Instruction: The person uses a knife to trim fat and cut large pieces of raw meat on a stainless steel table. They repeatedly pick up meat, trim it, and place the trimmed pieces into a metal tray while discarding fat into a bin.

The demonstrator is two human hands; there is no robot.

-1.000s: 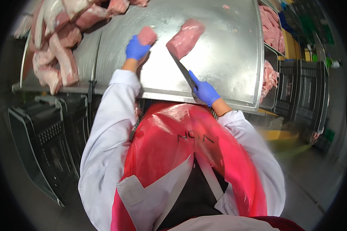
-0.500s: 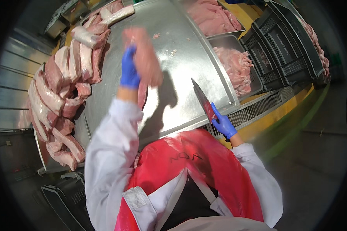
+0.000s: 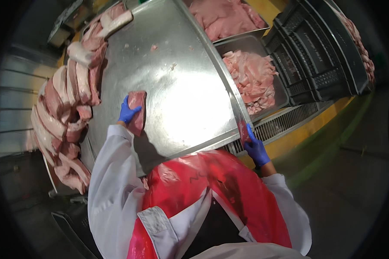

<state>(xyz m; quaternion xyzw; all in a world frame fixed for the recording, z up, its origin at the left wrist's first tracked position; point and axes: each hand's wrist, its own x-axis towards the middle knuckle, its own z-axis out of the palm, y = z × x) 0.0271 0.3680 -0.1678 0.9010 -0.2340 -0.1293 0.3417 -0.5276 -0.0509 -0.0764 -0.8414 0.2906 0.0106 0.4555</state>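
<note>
In my blue-gloved left hand (image 3: pixel 128 114) is a piece of raw meat (image 3: pixel 137 111), gripped along its left side above the metal table (image 3: pixel 160 82). Its reddish cut face shows on top. My right hand (image 3: pixel 256 150), also in a blue glove, is closed around the red handle of a knife (image 3: pixel 243 131). The blade points away from me along the table's right edge and is hard to make out against the metal. A long pile of raw meat strips (image 3: pixel 58 108) lines the table's left side, close to my left hand.
Beyond the table's right edge a tray holds pale trimmings (image 3: pixel 250 80), with large pink meat slabs (image 3: pixel 224 19) in another behind it. Black crates (image 3: pixel 306 52) stand farther right. A metal grate (image 3: pixel 285 118) runs beside the table. Small scraps (image 3: pixel 154 47) dot the tabletop.
My left hand has come nearer to me and leftward with the meat, which now shows its redder face. The knife has shifted right, from over the table to its edge.
</note>
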